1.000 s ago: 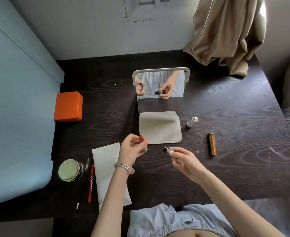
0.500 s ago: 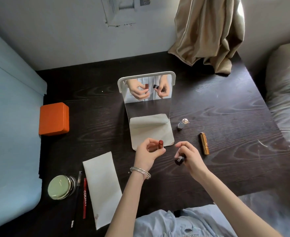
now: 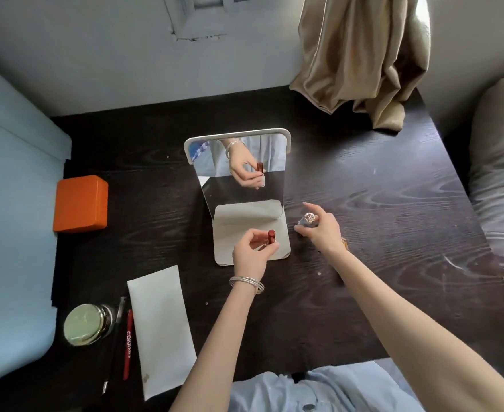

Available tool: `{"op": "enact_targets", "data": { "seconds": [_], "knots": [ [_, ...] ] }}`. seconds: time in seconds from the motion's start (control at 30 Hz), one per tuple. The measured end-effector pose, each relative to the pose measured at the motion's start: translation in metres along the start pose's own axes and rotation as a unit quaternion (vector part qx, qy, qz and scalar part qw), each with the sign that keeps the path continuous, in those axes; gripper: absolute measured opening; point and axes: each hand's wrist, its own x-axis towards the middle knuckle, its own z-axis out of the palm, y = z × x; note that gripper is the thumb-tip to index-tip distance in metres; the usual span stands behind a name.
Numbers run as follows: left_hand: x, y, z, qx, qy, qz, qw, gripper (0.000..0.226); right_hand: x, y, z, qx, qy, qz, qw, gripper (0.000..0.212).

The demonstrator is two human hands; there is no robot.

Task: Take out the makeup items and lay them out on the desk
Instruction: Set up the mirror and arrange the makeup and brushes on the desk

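My left hand holds an uncapped red lipstick upright above the mirror's base. My right hand reaches to a silver lipstick tube lying on the dark desk, with thumb and fingers curled round it. The dark cap it held earlier is out of sight. A gold lipstick is mostly hidden under my right wrist. At the front left lie a green compact, a red pencil, a thin black pencil and a white pouch.
A standing mirror faces me at the desk's centre and reflects my left hand. An orange box sits at the left edge. A beige curtain drapes onto the back right corner. A pillow lies to the right.
My right hand has moved away from the lipstick, to the right and farther back, onto the silver tube. The dark cap is no longer visible. My left hand still holds the red lipstick.
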Motion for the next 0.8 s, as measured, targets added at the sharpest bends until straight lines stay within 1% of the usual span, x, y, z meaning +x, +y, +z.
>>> {"op": "enact_targets", "data": {
  "seconds": [0.03, 0.1, 0.17, 0.23, 0.33, 0.4, 0.57, 0.7, 0.8],
  "knots": [
    [0.002, 0.0, 0.003, 0.002, 0.006, -0.002, 1.0, 0.021, 0.006, 0.002, 0.002, -0.023, -0.014, 0.001, 1.0, 0.053],
    [0.005, 0.0, 0.009, 0.009, 0.019, -0.008, 1.0, 0.019, 0.014, 0.008, 0.008, -0.068, -0.035, -0.006, 0.997, 0.037],
    [0.009, 0.0, 0.015, 0.018, 0.036, -0.011, 0.999, 0.019, 0.016, 0.011, 0.008, -0.082, -0.029, -0.012, 0.996, 0.021],
    [0.014, 0.0, 0.024, 0.015, 0.05, -0.015, 0.999, 0.02, 0.009, 0.011, 0.005, -0.072, -0.017, -0.025, 0.997, 0.016],
    [0.023, 0.001, 0.041, 0.009, 0.071, -0.013, 0.997, 0.024, -0.015, 0.019, -0.002, -0.072, -0.013, -0.067, 0.995, 0.016],
    [0.028, 0.0, 0.054, 0.01, 0.077, -0.005, 0.997, 0.023, -0.032, 0.029, -0.005, -0.086, -0.031, -0.09, 0.992, 0.019],
    [0.034, -0.005, 0.083, 0.06, 0.07, 0.037, 0.995, 0.013, -0.048, 0.05, -0.001, -0.099, -0.098, -0.091, 0.986, 0.021],
    [0.041, -0.01, 0.096, 0.08, 0.072, 0.047, 0.993, 0.014, -0.045, 0.057, 0.0, -0.099, -0.115, -0.093, 0.984, 0.023],
    [0.045, -0.01, 0.1, 0.1, 0.08, 0.059, 0.99, 0.014, -0.039, 0.056, -0.005, -0.118, -0.158, -0.108, 0.974, 0.03]
  ]
}}
